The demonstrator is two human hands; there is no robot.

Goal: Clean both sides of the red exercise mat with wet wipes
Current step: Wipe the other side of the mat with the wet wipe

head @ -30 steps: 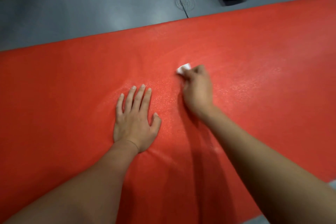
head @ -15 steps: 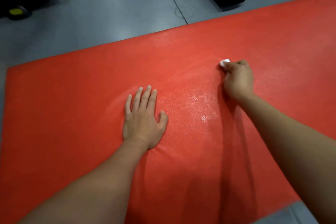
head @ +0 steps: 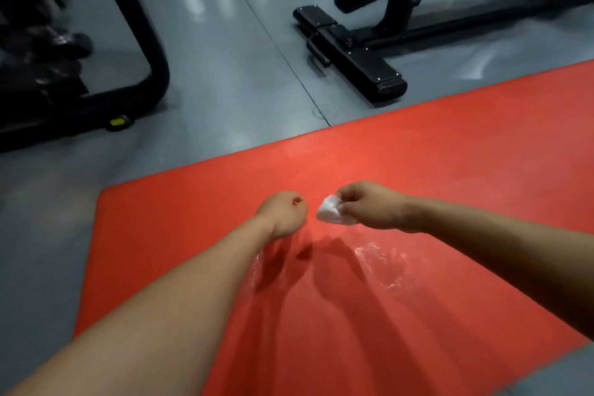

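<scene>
Grey gym flooring stretches out ahead of me, and the red exercise mat lies flat on it, running from its near-left corner off past the right edge of view. Half a second ago my left hand was pressed flat on the mat with fingers spread; now it is lifted clear, curled into a loose fist that holds nothing. My right hand has stopped wiping and risen too, pinching the crumpled white wet wipe between thumb and fingers, just beside the left fist. Below them a wet sheen glistens on the mat. I judge that this patch of the upper side is wiped and I may be about to refold the wipe or shift along; the underside remains to be done. Beyond the mat's far edge stands a black weight bench, its foot close to the mat, and a dark equipment rack to the left. Both could crowd me when flipping.
</scene>
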